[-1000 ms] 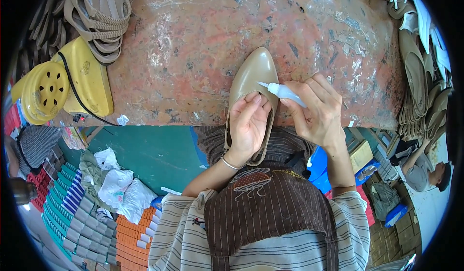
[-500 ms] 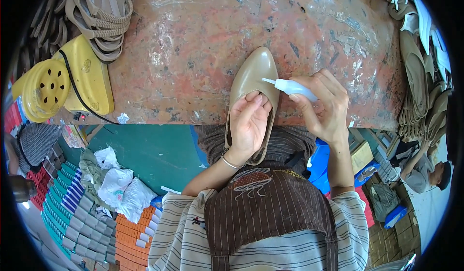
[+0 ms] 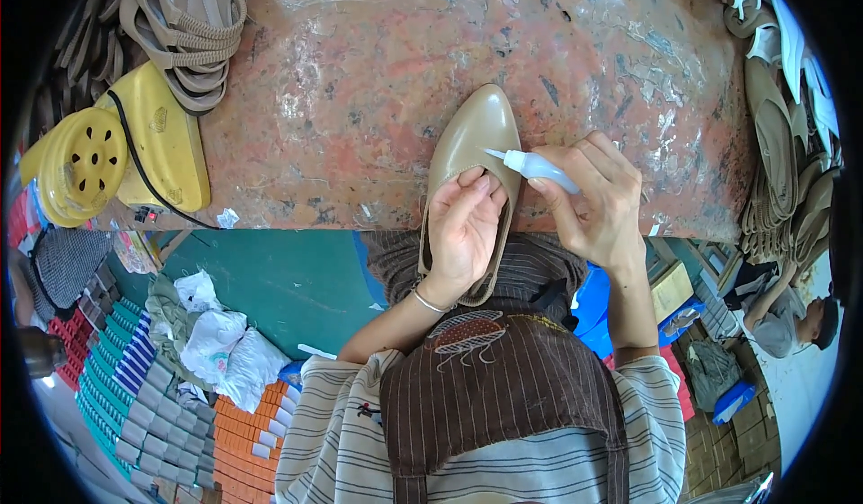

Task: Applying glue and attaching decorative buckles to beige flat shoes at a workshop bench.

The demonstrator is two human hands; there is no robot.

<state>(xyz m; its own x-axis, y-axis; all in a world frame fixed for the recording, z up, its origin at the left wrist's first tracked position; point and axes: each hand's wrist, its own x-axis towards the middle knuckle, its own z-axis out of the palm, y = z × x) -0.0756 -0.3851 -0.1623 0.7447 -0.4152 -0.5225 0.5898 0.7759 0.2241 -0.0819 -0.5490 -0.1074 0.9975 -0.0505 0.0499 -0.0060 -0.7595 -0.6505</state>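
Observation:
A beige pointed shoe (image 3: 481,122) lies at the near edge of the worn table, toe pointing away from me. My left hand (image 3: 465,225) grips it at the opening, fingertips tucked inside behind the toe part and thumb bent over them. In my right hand (image 3: 598,198) is a small white squeeze bottle (image 3: 547,169) with a thin nozzle, pinched between thumb and fingers. Its nozzle points left, with the tip over the upper of the shoe near the opening's edge. Whether the tip touches the surface I cannot tell.
Strappy brown sandals (image 3: 184,32) are stacked at the far left, beside a yellow machine (image 3: 162,144) with a black cable. More beige shoes (image 3: 769,117) pile up along the right edge. White bags (image 3: 243,360) and stacked coloured boxes (image 3: 247,441) lie below left. Another person (image 3: 791,320) is at the far right.
The squeeze bottle and my right hand have shifted slightly left, and the bottle tilts a little more. My left hand and the shoe stay nearly still.

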